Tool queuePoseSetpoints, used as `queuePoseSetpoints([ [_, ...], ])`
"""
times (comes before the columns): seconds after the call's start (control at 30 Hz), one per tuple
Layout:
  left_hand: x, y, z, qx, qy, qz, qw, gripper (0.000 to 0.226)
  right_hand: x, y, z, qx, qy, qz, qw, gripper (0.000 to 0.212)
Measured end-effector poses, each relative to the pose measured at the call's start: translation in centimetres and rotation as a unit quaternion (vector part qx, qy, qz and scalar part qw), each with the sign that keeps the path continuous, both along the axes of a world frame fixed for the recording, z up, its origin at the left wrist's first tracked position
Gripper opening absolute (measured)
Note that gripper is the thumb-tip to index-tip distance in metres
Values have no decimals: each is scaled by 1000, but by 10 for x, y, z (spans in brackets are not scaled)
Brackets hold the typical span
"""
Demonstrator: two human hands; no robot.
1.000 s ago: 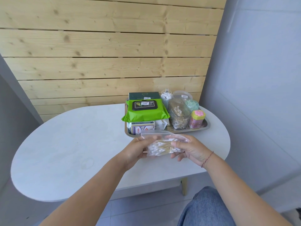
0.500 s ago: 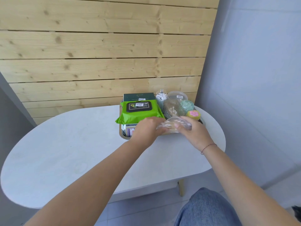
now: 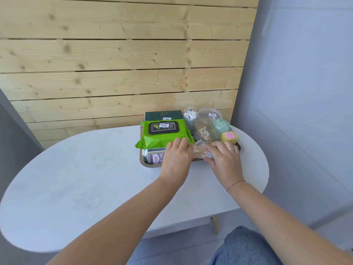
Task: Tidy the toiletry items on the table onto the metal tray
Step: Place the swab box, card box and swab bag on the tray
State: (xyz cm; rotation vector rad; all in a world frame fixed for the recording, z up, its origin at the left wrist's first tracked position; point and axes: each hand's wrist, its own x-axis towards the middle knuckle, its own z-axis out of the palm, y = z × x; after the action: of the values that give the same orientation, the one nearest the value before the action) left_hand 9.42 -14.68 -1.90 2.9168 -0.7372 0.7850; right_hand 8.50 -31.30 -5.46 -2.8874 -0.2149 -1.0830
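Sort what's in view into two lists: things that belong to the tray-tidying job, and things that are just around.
Job:
tray
swab bag, held by left hand and right hand
wipes
green box
card box
clear bin
swab jar
yellow jar

Around:
table
wood wall

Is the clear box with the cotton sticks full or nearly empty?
Nearly empty: the clear box holds only a few cotton swabs at its bottom.

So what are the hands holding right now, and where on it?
Both hands hold the clear bag of cotton swabs at the tray's front: left hand on its left end, right hand on its right.
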Motion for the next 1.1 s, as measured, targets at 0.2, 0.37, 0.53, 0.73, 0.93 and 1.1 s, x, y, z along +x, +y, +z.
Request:
queuePoseSetpoints([
  [0.2,-6,-3,1,-29,19,-11,999,32,0,2,0,20,7,37,999,33],
  [0.37,-7,-6,-1,-47,57,-13,997,40,-3,0,0,-1,-20,44,999,20],
  [0.53,-7,-5,-4,-36,49,-15,998,32,-2,1,3,-14,-41,49,998,10],
  [0.73,-11,-7,2,22,53,14,998,28,2,2,4,-41,-52,49,997,7],
  [0.93,-11,-15,0,54,91,60,993,30,9,5,3,-50,7,52,997,16],
  [1.1,-6,-14,-4,63,85,63,992,24,8,10,-2,-51,48,26,997,26],
])
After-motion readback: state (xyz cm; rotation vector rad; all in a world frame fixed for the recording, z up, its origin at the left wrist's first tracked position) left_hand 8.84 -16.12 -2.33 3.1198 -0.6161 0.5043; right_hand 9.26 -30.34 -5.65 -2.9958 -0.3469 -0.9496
